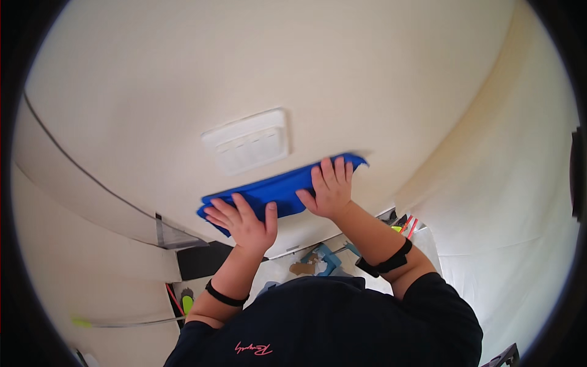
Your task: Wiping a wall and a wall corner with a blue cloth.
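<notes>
My left hand (245, 225) presses with spread fingers on the left part of a folded blue cloth (286, 190). On the cloth's right part lies my right hand (331, 189), its thumb out to the side. Both palms hold the cloth against a cream wall (367, 91). Just above the cloth is a white switch plate (252, 141) with several rocker switches side by side. The cloth's upper right corner sticks out past my right fingers. What lies behind the cloth is hidden.
Below, by my body, a light blue object (328, 259) lies with brown and white scraps. At lower left are a lime-green brush (187, 303) and a thin pole (137, 324). Red strips (408, 225) show at right, near whitish sheeting (500, 229). A dark panel (204, 260) stands left.
</notes>
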The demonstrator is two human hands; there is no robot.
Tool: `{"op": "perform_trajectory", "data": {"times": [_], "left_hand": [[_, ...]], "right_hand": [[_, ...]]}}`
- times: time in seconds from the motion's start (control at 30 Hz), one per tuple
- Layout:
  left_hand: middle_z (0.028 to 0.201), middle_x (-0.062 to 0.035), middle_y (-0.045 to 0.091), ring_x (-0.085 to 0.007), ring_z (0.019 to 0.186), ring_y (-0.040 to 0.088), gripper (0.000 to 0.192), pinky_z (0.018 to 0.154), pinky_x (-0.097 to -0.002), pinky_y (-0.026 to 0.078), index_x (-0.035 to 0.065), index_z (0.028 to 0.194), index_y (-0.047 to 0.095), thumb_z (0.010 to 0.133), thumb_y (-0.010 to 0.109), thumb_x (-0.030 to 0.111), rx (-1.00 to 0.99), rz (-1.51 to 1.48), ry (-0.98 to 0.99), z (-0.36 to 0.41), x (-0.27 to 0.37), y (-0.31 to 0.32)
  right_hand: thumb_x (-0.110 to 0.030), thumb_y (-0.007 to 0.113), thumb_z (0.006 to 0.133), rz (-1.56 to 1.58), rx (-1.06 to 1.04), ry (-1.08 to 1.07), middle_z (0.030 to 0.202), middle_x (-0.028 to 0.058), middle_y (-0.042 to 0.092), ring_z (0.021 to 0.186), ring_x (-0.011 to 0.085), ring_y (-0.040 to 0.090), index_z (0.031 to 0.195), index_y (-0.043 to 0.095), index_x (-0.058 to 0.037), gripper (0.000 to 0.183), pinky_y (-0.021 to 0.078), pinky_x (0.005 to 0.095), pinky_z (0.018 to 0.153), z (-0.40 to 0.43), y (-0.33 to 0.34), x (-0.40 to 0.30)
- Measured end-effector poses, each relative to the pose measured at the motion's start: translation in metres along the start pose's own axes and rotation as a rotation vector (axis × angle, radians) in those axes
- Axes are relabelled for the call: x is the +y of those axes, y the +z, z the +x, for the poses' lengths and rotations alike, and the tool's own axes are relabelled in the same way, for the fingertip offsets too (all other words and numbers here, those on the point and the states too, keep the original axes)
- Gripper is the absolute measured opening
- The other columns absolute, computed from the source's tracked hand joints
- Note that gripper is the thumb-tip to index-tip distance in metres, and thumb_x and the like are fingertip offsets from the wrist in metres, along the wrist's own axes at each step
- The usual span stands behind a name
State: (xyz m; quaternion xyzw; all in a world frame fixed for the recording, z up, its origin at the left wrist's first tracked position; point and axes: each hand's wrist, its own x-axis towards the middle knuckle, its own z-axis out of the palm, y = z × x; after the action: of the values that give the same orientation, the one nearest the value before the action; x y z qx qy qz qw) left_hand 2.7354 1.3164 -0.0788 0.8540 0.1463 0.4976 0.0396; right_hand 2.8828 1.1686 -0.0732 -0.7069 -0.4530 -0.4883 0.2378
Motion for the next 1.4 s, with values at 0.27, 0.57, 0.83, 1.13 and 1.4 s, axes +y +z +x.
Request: {"op": "perform_trajectory", "data": {"times": [0.27, 0.57, 0.83, 1.13, 1.4], "left_hand": [[0.144, -0.0393, -0.008, -0.0612, 0.129, -0.011, 0.087, 0.1, -0.0692, -0.004, -0.0067, 0.143, 0.005, 0.086, 0.053, 0.037, 0.034, 0.13, 0.034, -0.011, 0.01, 0.021], [0.144, -0.0395, -0.006, -0.0598, 0.13, -0.011, 0.088, 0.1, -0.0673, -0.007, -0.0071, 0.142, 0.014, 0.082, 0.06, 0.038, 0.062, 0.023, -0.07, 0.058, 0.127, 0.031], [0.144, -0.0372, 0.005, -0.0587, 0.132, -0.005, 0.076, 0.101, -0.0679, -0.002, -0.0058, 0.133, 0.033, 0.081, 0.061, 0.042, -0.035, 0.181, 0.056, -0.072, 0.146, 0.143], [0.145, -0.0374, -0.002, -0.0586, 0.132, -0.007, 0.085, 0.103, -0.0659, -0.002, -0.0077, 0.141, 0.018, 0.083, 0.059, 0.038, 0.039, 0.124, -0.058, 0.023, 0.179, 0.1], [0.146, -0.0359, 0.0, -0.0617, 0.13, -0.001, 0.085, 0.102, -0.0677, 0.005, -0.0065, 0.141, 0.018, 0.084, 0.059, 0.042, -0.152, 0.176, -0.14, -0.09, 0.129, 0.126]], "right_hand": [[-0.045, 0.055, 0.083, -0.015, 0.008, -0.079, 0.142, 0.0077, 0.04, 0.137, 0.031, 0.023, 0.127, 0.053, -0.0156, 0.053, 0.008, 0.0476, 0.111, -0.006, -0.001, 0.016], [-0.042, 0.053, 0.084, -0.007, 0.025, -0.108, 0.148, 0.018, 0.026, 0.14, 0.0375, 0.011, 0.14, 0.034, -0.0025, 0.071, 0.0032, 0.0521, 0.111, 0.04, -0.065, 0.125], [-0.042, 0.055, 0.083, 0.004, -0.146, -0.023, 0.143, 0.0153, 0.035, 0.139, 0.037, 0.016, 0.128, 0.048, -0.0054, 0.059, 0.0049, 0.0511, 0.111, -0.13, -0.033, 0.182], [-0.037, 0.055, 0.085, 0.139, 0.01, 0.036, 0.147, 0.0196, 0.029, 0.14, 0.0397, 0.011, 0.134, 0.042, -0.0007, 0.063, -0.0002, 0.0519, 0.111, -0.021, -0.067, 0.184], [-0.042, 0.059, 0.081, 0.018, -0.13, -0.043, 0.138, 0.0164, 0.041, 0.133, 0.0404, 0.023, 0.118, 0.054, -0.005, 0.053, 0.0117, 0.0529, 0.106, -0.131, -0.022, 0.141]]}}
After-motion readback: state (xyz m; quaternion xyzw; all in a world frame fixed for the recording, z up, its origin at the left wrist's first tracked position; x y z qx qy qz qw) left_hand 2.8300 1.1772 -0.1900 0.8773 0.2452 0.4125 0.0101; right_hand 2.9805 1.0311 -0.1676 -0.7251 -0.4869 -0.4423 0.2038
